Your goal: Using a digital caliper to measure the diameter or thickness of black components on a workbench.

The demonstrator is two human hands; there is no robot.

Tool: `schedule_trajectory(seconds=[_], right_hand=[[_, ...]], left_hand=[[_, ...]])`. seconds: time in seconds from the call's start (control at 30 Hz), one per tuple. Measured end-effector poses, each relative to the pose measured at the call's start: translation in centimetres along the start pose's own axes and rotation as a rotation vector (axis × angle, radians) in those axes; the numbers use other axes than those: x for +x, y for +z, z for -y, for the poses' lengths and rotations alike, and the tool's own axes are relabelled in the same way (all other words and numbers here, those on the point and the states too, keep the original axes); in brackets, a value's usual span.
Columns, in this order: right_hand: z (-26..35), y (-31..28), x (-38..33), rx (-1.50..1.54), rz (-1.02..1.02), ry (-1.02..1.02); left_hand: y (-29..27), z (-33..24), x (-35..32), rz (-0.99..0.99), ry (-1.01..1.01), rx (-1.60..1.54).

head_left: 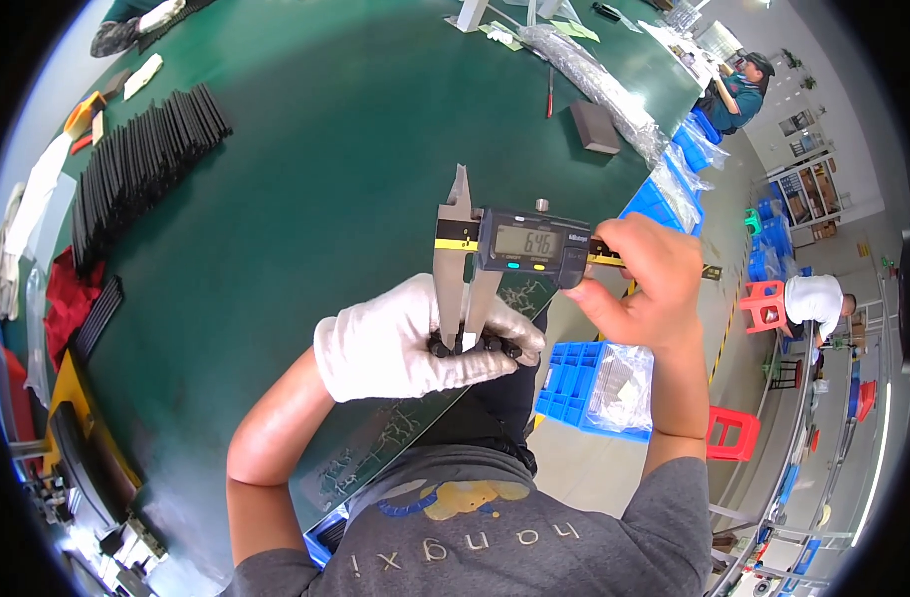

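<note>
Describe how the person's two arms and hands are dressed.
The left hand wears a thin white glove, slightly wrinkled, ending at the wrist. The right hand is bare, with no glove. Both forearms are uncovered, and no watch or band shows on either. Short grey T-shirt sleeves cover only the upper arms; the right sleeve shows more plainly than the left.

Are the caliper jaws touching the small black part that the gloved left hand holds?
Touching. The head view shows the digital caliper jaws closed on the small black part, pinched in the gloved left hand.
</note>
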State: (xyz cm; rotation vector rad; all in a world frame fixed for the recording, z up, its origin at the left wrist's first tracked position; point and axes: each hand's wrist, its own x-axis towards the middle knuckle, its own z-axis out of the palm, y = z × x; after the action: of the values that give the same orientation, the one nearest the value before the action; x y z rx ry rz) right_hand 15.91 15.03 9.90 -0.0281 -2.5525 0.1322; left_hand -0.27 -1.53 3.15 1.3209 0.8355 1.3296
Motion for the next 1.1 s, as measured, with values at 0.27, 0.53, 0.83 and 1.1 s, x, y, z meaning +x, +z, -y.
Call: schedule_trajectory(seconds=[0.27,0.53,0.83,1.1], right_hand=[[-0.21,0.10,-0.02,-0.022,-0.038,-0.023],[0.21,0.00,-0.12,0.042,0.015,0.067],[-0.11,0.34,0.42,0.035,0.053,0.059],[-0.20,-0.21,0.88,-0.024,0.093,0.028]], left_hand=[[0.00,0.08,0.07,0.001,0.070,0.128],[-0.01,-0.11,0.24,-0.016,0.063,0.125],[-0.02,0.31,0.08,0.000,0.023,0.071],[-0.04,0.23,0.21,0.026,0.045,0.054]])
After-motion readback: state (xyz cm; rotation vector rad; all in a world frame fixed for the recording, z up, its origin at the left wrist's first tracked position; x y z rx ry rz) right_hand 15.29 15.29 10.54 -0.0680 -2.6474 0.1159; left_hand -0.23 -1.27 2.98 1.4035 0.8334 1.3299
